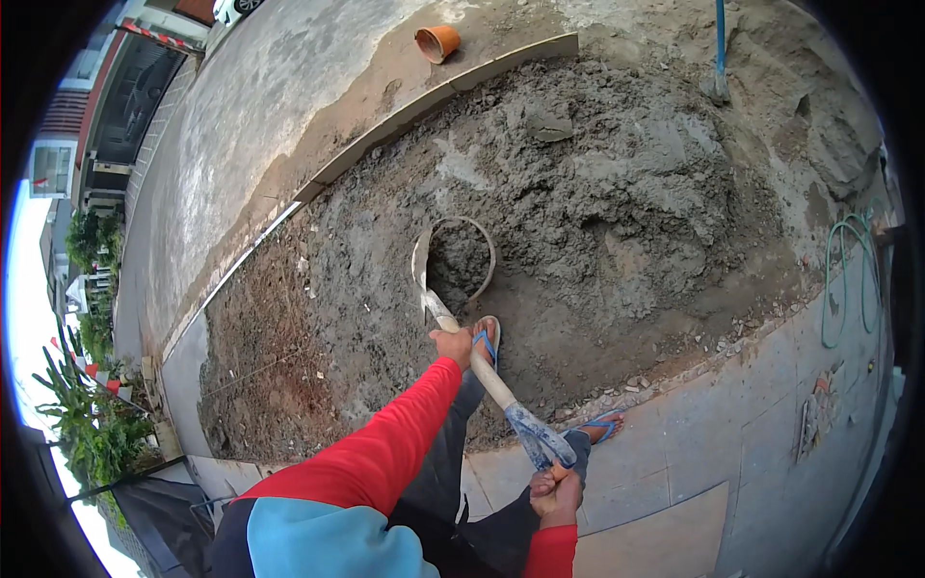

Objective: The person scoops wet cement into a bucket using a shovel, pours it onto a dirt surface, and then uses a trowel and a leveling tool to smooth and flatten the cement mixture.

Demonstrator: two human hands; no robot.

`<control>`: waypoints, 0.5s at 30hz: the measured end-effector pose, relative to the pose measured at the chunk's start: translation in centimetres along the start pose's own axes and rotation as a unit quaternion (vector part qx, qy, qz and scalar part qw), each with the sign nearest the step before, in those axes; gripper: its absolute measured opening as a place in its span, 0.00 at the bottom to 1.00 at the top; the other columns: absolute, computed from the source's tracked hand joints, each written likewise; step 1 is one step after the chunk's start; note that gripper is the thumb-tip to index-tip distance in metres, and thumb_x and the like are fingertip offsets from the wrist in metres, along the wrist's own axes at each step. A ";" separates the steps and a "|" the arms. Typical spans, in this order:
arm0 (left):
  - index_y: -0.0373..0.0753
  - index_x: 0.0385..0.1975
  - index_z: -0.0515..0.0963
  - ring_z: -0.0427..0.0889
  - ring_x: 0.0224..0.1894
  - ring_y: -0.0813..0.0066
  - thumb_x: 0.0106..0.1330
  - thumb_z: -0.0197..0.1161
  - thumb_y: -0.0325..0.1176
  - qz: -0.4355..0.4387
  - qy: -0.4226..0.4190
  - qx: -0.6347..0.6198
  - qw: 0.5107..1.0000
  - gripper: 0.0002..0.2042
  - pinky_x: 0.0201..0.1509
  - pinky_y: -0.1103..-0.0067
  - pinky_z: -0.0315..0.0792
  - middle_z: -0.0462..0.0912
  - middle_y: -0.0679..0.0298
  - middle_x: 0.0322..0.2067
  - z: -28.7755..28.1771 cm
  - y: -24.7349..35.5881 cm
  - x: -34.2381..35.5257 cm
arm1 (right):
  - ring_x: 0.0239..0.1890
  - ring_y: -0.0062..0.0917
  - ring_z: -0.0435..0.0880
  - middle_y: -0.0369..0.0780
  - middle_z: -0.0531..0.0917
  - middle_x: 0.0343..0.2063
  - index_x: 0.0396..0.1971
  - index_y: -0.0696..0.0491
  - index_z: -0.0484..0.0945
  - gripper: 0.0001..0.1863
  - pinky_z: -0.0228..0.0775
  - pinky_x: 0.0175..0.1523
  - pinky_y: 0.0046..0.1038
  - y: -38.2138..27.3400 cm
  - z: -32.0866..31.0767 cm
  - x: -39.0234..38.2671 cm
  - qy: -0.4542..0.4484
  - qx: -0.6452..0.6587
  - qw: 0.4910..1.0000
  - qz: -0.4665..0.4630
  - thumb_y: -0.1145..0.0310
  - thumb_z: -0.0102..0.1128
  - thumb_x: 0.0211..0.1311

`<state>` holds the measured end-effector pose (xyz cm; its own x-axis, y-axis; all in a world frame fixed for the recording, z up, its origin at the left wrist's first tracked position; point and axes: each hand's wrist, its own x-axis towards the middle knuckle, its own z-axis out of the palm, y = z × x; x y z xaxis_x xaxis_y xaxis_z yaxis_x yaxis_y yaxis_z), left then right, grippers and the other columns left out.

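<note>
- Where the grey mortar heap (597,202) meets the paved strip, the shovel (482,361) lies slanted, its blade (453,260) sunk in the wet mix near the heap's lower left side.
- Left hand (451,345): grip closed round the wooden shaft just above the blade socket; red sleeve runs down to the lower edge.
- Right hand (556,493): grip closed on the blue D-handle (540,438) at the shaft's top end, close to the body.
- Edges: a pale curb board (434,101) bounds the heap at upper left; bare concrete road beyond it. Paving slabs (694,453) bound it at lower right.
- Open room: road surface left of the board, slabs to the right; loose brown soil (260,376) left of the shovel.
- Feet in blue sandals: one (487,339) beside the shaft, touching the mix edge; other (602,424) on the slab edge.
- Nearby: tipped orange pot (436,42) beyond the board; green hose (848,279) at right; second tool with blue handle (719,58) standing in the heap, top cut off.
- Hidden: blade tip buried in mix; right fingers partly covered by the handle; rim areas dark, distorted.
</note>
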<state>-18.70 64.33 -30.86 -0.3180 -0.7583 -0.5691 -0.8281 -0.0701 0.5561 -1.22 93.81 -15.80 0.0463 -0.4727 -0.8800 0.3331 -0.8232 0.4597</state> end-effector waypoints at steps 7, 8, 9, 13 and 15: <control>0.32 0.40 0.60 0.77 0.31 0.72 0.52 0.63 0.25 0.020 -0.172 -0.217 0.961 0.20 0.30 0.75 0.74 0.73 0.56 0.36 -1.8 2.3 -9.6 | 0.20 0.24 0.78 0.37 0.77 0.18 0.30 0.55 0.76 0.17 0.70 0.20 0.25 -1.8 0.9 -13.4 -0.029 -0.205 0.947 -0.247 0.55 0.49 0.63; 0.35 0.38 0.63 0.77 0.31 0.77 0.56 0.62 0.28 0.051 -0.216 -0.226 0.949 0.15 0.29 0.77 0.73 0.73 0.61 0.33 -1.1 4.9 -13.7 | 0.25 0.28 0.82 0.40 0.81 0.22 0.43 0.57 0.75 0.20 0.76 0.22 0.31 -2.1 1.4 -16.0 -0.027 -0.179 0.919 -0.350 0.56 0.48 0.63; 0.36 0.38 0.65 0.78 0.31 0.75 0.60 0.62 0.33 0.015 -0.238 -0.266 0.934 0.13 0.30 0.76 0.75 0.74 0.63 0.32 -1.1 8.7 -18.4 | 0.24 0.28 0.82 0.41 0.81 0.22 0.50 0.57 0.69 0.23 0.78 0.24 0.33 -3.2 1.5 -18.7 -0.059 -0.197 0.887 -0.413 0.56 0.50 0.62; 0.37 0.47 0.64 0.79 0.39 0.72 0.66 0.56 0.46 0.006 -0.456 -0.338 0.824 0.20 0.39 0.73 0.78 0.74 0.62 0.36 0.7 15.3 -23.4 | 0.22 0.29 0.82 0.43 0.80 0.21 0.61 0.61 0.57 0.37 0.80 0.31 0.33 -1.4 8.4 -32.6 -0.192 -0.384 0.683 -0.591 0.60 0.61 0.56; 0.38 0.45 0.68 0.79 0.35 0.74 0.69 0.51 0.49 0.057 -0.513 -0.363 0.776 0.19 0.38 0.75 0.76 0.76 0.63 0.37 3.2 18.3 -26.6 | 0.23 0.28 0.83 0.44 0.80 0.21 0.61 0.62 0.58 0.39 0.79 0.33 0.31 0.5 11.7 -37.0 -0.228 -0.428 0.639 -0.597 0.60 0.65 0.53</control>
<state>-26.84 85.28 -7.52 -0.8789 0.1033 -0.4658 -0.4080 -0.6689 0.6214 -13.84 107.25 18.41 -0.9369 0.1283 -0.3253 0.2758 -0.3008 -0.9129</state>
